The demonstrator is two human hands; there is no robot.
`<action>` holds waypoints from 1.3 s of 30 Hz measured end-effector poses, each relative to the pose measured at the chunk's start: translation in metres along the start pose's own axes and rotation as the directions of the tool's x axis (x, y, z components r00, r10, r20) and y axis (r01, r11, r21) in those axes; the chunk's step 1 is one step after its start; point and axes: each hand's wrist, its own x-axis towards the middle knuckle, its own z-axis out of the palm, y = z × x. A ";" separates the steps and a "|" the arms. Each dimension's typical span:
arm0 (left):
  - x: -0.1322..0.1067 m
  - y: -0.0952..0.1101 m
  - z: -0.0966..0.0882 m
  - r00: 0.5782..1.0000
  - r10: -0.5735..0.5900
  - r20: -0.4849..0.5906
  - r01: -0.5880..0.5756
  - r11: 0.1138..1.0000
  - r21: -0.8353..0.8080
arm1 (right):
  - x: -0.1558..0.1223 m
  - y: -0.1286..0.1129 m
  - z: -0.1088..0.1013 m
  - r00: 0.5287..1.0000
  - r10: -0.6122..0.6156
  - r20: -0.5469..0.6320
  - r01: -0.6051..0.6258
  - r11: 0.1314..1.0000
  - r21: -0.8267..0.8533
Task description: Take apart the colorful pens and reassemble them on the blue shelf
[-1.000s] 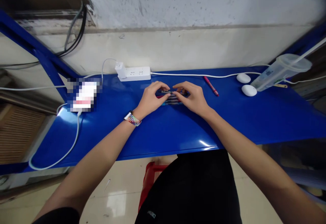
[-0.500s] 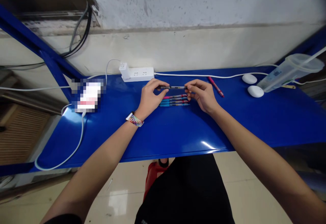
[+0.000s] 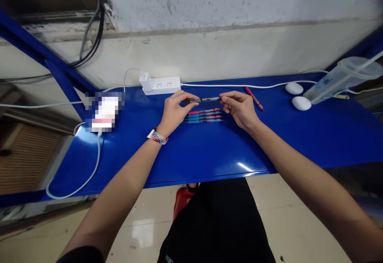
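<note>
A dark pen [image 3: 206, 100] is held level between my two hands, just above the blue shelf [image 3: 209, 151]. My left hand [image 3: 175, 109] pinches its left end and wears a striped wristband. My right hand [image 3: 241, 107] pinches its right end. Right below the held pen, three pens [image 3: 205, 116] lie side by side on the shelf, pink, red and blue.
A white power strip [image 3: 161, 84] with a plugged charger sits behind my hands. A pink pen [image 3: 254, 99] lies to the right, then two white oval objects [image 3: 297, 95] and a tipped clear plastic cup [image 3: 341, 79]. A blurred device [image 3: 103, 113] with a white cable lies at the left.
My hands were resting over the row of pens. They picked one dark pen out of the row and raised it, each hand gripping one end.
</note>
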 end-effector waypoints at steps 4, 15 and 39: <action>0.003 0.000 -0.002 1.000 0.009 0.009 -0.009 0.999 -0.040 | 0.000 0.001 -0.001 0.999 -0.037 0.001 0.037 0.999 0.001; 0.003 -0.002 -0.005 1.000 0.019 0.007 -0.019 0.999 -0.051 | -0.003 0.002 -0.001 0.997 -0.040 0.061 0.038 0.999 0.025; -0.009 -0.003 -0.019 0.990 -0.103 0.092 0.106 0.994 -0.023 | -0.001 0.008 -0.006 0.989 -0.047 0.139 0.053 0.998 -0.037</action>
